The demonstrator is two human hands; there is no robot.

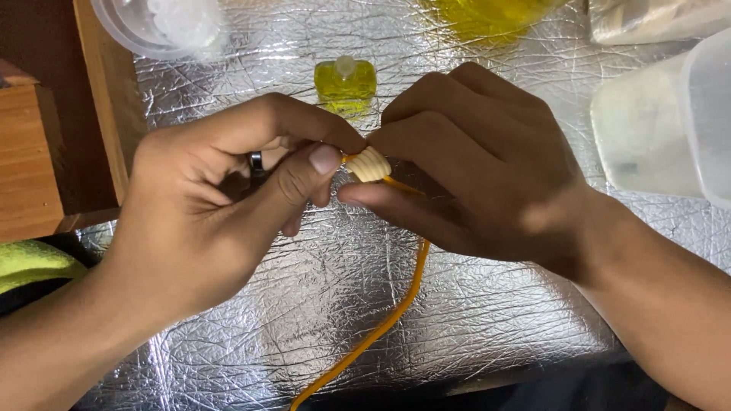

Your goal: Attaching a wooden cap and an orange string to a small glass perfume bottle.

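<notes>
Both hands meet over the foil-covered bench [304, 304]. The left hand [221, 205] and right hand [472, 160] each close their grip on a cream ribbed bead [368, 164], pinched between their fingertips above the middle of the bench. An orange cord [396, 304] runs from the bead down toward the near edge. A small yellow bottle [345, 85] stands just behind the hands.

A small square bottle of yellow liquid [345, 85] stands just beyond the grip on crinkled silver foil [472, 320]. Further off left sits a clear round lidded container [164, 27]; well right, a frosted plastic tub [670, 125]; far left, a wooden ledge [30, 167]
</notes>
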